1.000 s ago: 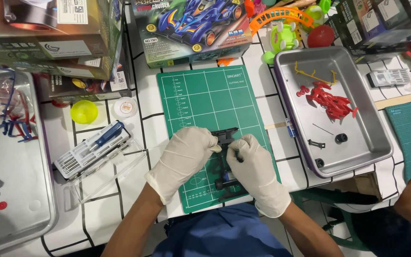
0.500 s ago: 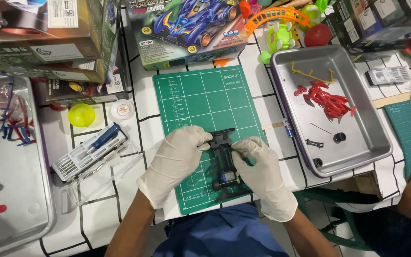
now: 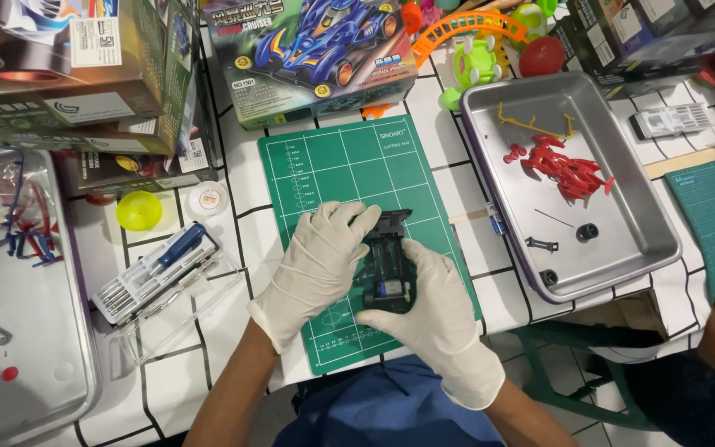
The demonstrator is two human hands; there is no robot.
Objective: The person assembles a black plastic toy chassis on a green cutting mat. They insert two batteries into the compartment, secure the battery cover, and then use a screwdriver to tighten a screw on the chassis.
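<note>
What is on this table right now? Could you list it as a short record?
left hand: gloved, on the chassis
right hand: gloved, on the chassis
chassis: black, on the mat
mat: green, gridded
tray: metal, holds the red body
screwdriver set: left of the mat
box: behind the mat

Two gloved hands, the left hand and the right hand, meet at one black toy car chassis on one green cutting mat. Two metal trays sit on the counter, the right tray and the left tray. There is also one clear case of screwdrivers, one yellow ball and one red car body shell.
</note>
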